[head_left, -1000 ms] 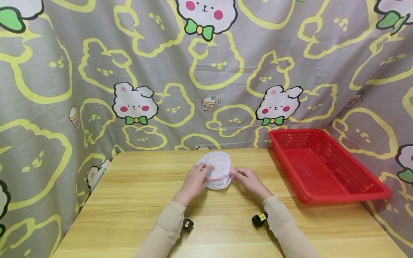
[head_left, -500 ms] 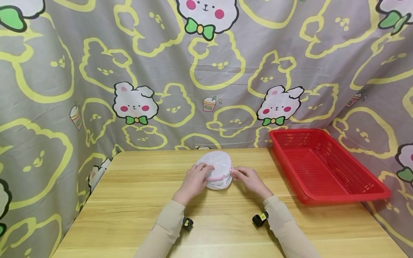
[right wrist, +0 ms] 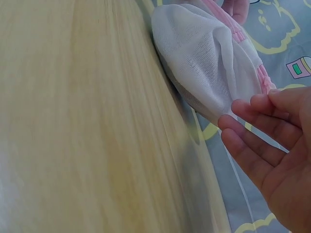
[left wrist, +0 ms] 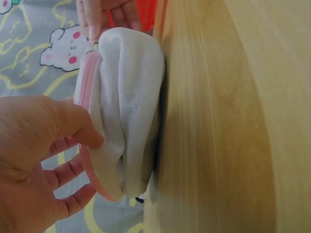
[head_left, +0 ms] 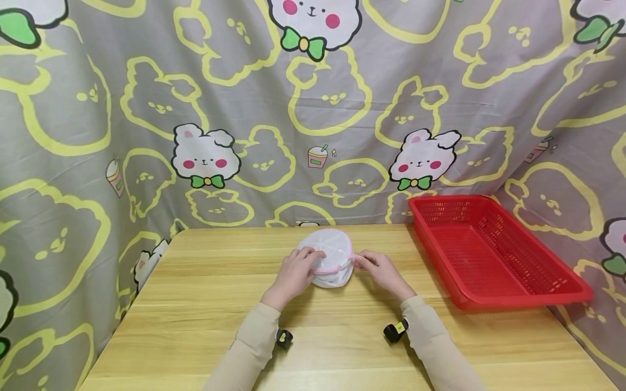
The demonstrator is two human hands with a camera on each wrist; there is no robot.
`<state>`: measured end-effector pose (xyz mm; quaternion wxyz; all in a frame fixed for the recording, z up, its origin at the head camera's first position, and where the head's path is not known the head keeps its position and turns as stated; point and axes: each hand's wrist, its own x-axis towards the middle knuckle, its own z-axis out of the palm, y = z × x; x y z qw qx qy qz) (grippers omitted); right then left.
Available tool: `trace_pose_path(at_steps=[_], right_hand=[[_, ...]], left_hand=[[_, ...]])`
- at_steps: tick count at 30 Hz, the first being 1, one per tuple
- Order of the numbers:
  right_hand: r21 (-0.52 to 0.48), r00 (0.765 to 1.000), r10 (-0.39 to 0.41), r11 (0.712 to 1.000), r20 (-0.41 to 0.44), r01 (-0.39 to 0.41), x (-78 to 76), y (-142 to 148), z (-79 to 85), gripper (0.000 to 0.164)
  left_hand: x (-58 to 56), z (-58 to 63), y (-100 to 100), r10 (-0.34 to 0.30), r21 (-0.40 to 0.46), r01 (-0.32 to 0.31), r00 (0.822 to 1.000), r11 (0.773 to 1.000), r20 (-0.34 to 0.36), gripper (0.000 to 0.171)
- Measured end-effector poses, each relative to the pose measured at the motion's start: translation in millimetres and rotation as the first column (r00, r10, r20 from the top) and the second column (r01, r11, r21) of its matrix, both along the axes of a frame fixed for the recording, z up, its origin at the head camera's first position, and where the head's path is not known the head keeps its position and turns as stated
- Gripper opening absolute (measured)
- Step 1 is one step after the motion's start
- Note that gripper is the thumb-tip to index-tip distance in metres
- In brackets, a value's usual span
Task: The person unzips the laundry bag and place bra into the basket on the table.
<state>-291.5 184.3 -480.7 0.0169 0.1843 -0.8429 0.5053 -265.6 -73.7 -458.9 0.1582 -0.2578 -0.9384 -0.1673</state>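
A round white mesh laundry bag (head_left: 335,244) with a pink zipper (left wrist: 88,73) around its rim rests on the wooden table (head_left: 220,336), top facing up. My left hand (head_left: 295,271) holds its near left rim, with the thumb (left wrist: 90,131) pressed to the side and the fingers over the top. At the right side of the rim, my right hand (head_left: 381,274) pinches the zipper's end between thumb and index finger. The remaining fingers (right wrist: 252,145) of that hand extend beside the mesh wall. The small pull itself is mostly covered by the fingertips.
A red plastic basket (head_left: 489,260) with perforated sides stands on the right of the table. Behind the table hangs a grey curtain (head_left: 274,108) with cartoon prints. Black wrist cameras (head_left: 393,331) sit on both sleeves.
My right hand, pinching the zipper's end, has shifted very slightly away from me along the bag's right rim. The left hand and the bag stay in place.
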Motion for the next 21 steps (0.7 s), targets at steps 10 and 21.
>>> trace_pose_path(at_steps=[10, 21], right_hand=[[0.025, 0.999, -0.038, 0.999, -0.03, 0.039, -2.4, 1.9, 0.2, 0.023], [-0.006, 0.997, -0.078, 0.997, -0.028, 0.078, -2.8, 2.9, -0.8, 0.026]], left_hand=[[-0.9, -0.5, -1.1, -0.01, -0.019, 0.009, 1.0, 1.0, -0.008, 0.048], [-0.9, 0.5, -1.9, -0.021, -0.026, 0.021, 0.999, 0.999, -0.027, 0.048]])
